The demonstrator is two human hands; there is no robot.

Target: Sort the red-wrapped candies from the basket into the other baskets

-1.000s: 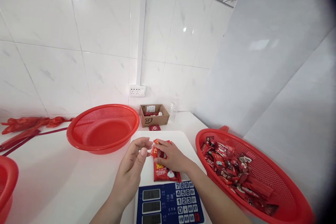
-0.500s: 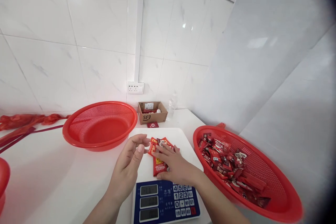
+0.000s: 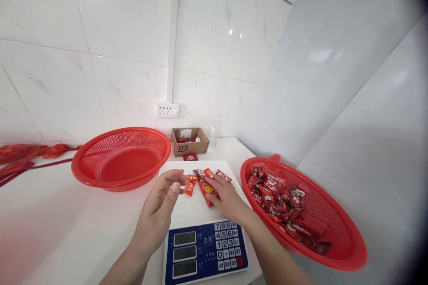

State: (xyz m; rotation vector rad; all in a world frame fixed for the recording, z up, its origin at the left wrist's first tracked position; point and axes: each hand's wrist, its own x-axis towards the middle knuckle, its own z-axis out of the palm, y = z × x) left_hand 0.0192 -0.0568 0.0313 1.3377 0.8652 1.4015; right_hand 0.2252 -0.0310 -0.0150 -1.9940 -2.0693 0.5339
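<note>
Several small red snack packets lie on the white weighing plate [image 3: 180, 207] of a digital scale. My right hand [image 3: 230, 200] is over them, thumb and fingers closed round a red packet with yellow print [image 3: 209, 188]; parts of the packets are hidden under the fingers. At the left of the pile, my left hand [image 3: 163, 200] is half curled with a gap between thumb and fingers, holding nothing. Its fingertips are close to an orange-red packet [image 3: 189, 188]. Nearer to me is the scale's blue keypad panel [image 3: 207, 253] with three displays.
A red perforated basket [image 3: 341, 218] full of wrapped snacks stands at the right. Another red basket [image 3: 122, 167] sits at the left. Behind the scale are a cardboard box [image 3: 190, 147], a dark red packet [image 3: 190, 157] and a clear plastic bottle [image 3: 216, 131]. Red netting [image 3: 56, 150] lies by the wall.
The yellow-printed packet under my right hand has shifted away from the keypad and tilted. The other packets have spread out. My left hand stays beside the pile. The view has shifted slightly.
</note>
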